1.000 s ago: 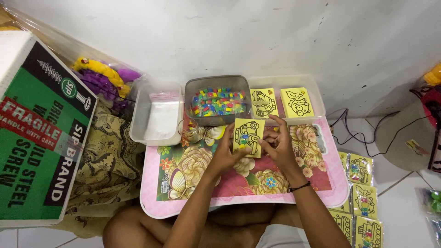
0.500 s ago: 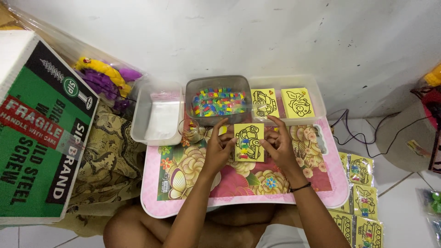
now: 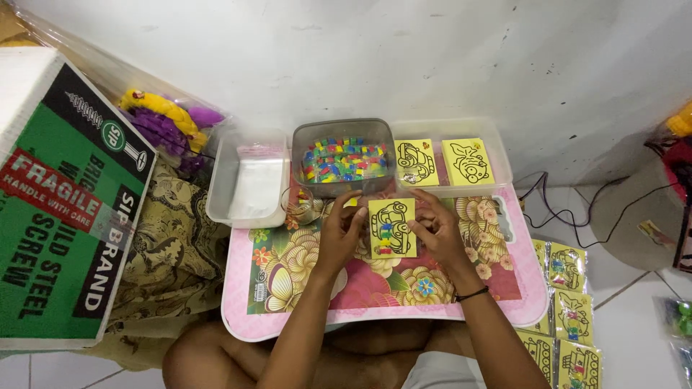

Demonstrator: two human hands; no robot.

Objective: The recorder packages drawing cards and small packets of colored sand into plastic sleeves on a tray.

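Note:
A yellow card with a black car outline (image 3: 392, 228) sits upright over the pink floral lap table (image 3: 360, 288), with a few small coloured pieces on its lower left part. My left hand (image 3: 341, 232) grips its left edge and my right hand (image 3: 435, 230) grips its right edge. Just beyond the card stands a grey tub (image 3: 344, 157) full of small coloured pieces.
A clear tray (image 3: 250, 181) with plastic bags lies at the left and another clear tray (image 3: 497, 162) with two yellow outline cards at the right. A green and white cardboard box (image 3: 58, 209) stands far left. Several bagged yellow cards (image 3: 569, 295) lie on the floor at the right.
The card has come a little lower and nearer to me between both hands. My hands moved with it and keep their hold.

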